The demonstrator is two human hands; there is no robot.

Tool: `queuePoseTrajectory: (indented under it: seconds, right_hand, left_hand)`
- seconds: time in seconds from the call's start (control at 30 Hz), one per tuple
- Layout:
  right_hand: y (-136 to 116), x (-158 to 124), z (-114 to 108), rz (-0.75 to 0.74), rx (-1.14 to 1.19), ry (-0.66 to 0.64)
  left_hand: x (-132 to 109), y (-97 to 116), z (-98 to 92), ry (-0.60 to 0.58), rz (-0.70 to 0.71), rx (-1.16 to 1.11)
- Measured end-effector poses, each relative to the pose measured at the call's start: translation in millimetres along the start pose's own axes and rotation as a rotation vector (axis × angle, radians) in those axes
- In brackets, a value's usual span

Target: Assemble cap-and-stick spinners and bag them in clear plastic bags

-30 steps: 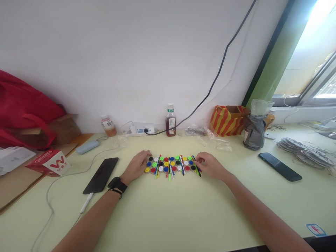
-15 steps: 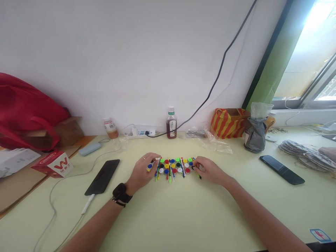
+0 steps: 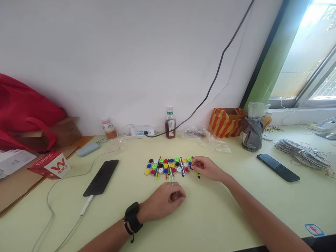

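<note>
Small round pieces with coloured tops in yellow, red, blue, green, black and white stand in rows on the table. Thin coloured sticks with arrow-shaped ends lie across the rows in several bunches. My right hand is at the right end of the rows, thumb and fingertips pinched together beside a black round piece and the last sticks. What is between its fingertips is too small to make out. My left hand, with a black watch on its wrist, hovers in front of the rows, fingers curled in and nothing visible in them.
A black phone on a white cable lies to the left, near a red-and-white box. Behind the rows stands a dark drink bottle. To the right are a grey bag, another phone and stacked round discs.
My left hand has left the left end of the rows and moved right and towards me, uncovering the round pieces there. My right hand stays at the right end.
</note>
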State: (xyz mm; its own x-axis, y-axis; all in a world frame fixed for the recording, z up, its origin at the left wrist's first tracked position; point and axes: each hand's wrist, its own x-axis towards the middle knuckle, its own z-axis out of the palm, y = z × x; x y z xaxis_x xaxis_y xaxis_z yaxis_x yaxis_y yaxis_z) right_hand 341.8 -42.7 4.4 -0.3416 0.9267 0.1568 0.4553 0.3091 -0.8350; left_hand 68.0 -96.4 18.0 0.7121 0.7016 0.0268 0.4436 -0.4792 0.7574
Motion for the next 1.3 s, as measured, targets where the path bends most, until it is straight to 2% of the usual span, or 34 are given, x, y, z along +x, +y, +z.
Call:
queuePoseTrajectory:
  seconds: [0.2,0.4,0.6,0.7,0.83,0.97,1.07,1.17,1.3]
  right_hand:
    - [2,1,-2,0.065,0.191,-0.032]
    - [-8,-2,2,0.065,0.253,-0.019]
    - [-26,-11,18,0.041,0.363,-0.141]
    - [-38,-19,31,-0.017,0.240,-0.191]
    - [-50,-30,45,-0.127,-0.009,-0.239]
    - [-49,-29,42,-0.230,-0.109,-0.245]
    - [-38,-21,26,-0.165,-0.198,-0.076]
    - [-22,-14,5,-0.037,-0.399,0.105]
    - [-7,-11,-13,0.087,-0.506,0.050]
  left_hand:
    - [6,-10,1.2,0.036,0.010,-0.058]
    - [6,-15,2.3,0.069,-0.016,-0.160]
    - [7,-15,3.9,0.130,-0.053,-0.310]
    - [6,-12,2.1,0.164,-0.066,-0.295]
    - [4,-9,-0.1,0.205,-0.025,-0.113]
    - [2,-13,1.9,0.224,0.006,-0.011]
    - [1,-17,4.0,0.208,0.001,0.028]
    - [0,-17,3.7,0.189,0.014,0.069]
    - [0,-14,1.8,0.188,0.033,0.070]
